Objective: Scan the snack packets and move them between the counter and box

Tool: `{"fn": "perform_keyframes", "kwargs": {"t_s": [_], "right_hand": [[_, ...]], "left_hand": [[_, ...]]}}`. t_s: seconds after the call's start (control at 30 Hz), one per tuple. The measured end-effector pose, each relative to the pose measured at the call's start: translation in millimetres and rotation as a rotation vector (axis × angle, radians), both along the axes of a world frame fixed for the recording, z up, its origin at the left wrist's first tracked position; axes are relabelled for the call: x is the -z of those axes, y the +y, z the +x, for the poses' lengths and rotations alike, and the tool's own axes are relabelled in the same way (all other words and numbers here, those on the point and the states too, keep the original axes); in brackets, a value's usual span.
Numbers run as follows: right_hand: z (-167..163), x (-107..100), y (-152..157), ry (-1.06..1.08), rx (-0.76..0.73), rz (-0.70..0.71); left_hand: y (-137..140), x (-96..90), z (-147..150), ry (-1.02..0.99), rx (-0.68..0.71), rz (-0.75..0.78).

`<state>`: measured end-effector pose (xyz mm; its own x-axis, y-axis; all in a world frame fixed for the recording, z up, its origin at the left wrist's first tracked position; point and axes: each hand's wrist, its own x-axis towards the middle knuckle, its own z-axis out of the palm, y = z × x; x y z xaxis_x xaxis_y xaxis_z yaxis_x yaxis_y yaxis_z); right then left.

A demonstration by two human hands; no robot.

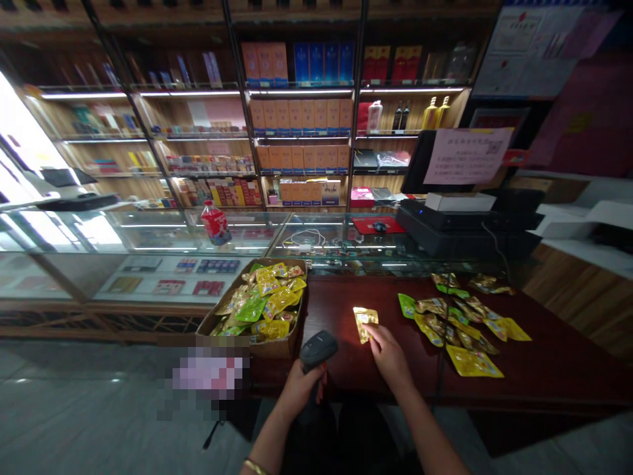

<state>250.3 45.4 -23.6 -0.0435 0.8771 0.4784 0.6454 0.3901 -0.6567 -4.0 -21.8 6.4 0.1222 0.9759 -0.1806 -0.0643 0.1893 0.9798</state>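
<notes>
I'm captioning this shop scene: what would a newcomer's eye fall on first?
Probably the brightly lit gold packet in the right hand, and the dark scanner in the left hand. Next come yellow and green packets heaped in the cardboard box at the table's left end. Behind it, a red bottle stands on the glass counter.

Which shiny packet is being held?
The gold packet in the right hand; the other packets lie in the box or on the right of the table.

A dark handheld scanner slants left of a brightly lit gold packet.
</notes>
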Motion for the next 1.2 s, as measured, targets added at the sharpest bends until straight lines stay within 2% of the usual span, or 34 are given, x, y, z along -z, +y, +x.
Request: {"fn": "perform_keyframes", "kwargs": {"t_s": [0.3, 0.47, 0.7, 0.87, 0.97, 1.07, 1.13, 1.2], "right_hand": [[-5, -3, -5, -0.088, -0.108, -0.017], [-5, 2, -5, -0.098, -0.12, 0.005], [-5, 8, -2, -0.121, -0.161, -0.004], [-6, 9, -5, -0.061, -0.138, 0.028], [-3, 10, -4, 0.054, -0.155, -0.01], [-4, 8, 9, 0.32, -0.128, -0.11], [-15, -2, 25, 0.536, -0.129, -0.188], [-40, -20, 45, 0.695, -0.178, -0.257]], "left_hand": [[-3, -7.1, 4, -0.035, -0.045, 0.006], [-1, -4.4, 2, -0.035, -0.01, 0.006], [1, 6.3, 0, -0.002, -0.033, -0.016], [1, 2.8, 2, -0.008, -0.033, -0.011], [1, -3.1, 3, 0.001, -0.059, -0.011], [1, -5.7, 4, 0.013, -0.078, -0.023], [3, -3.5, 5, 0.014, -0.076, -0.03], [6, 1.5, 6, 0.005, -0.081, -0.031]]}}
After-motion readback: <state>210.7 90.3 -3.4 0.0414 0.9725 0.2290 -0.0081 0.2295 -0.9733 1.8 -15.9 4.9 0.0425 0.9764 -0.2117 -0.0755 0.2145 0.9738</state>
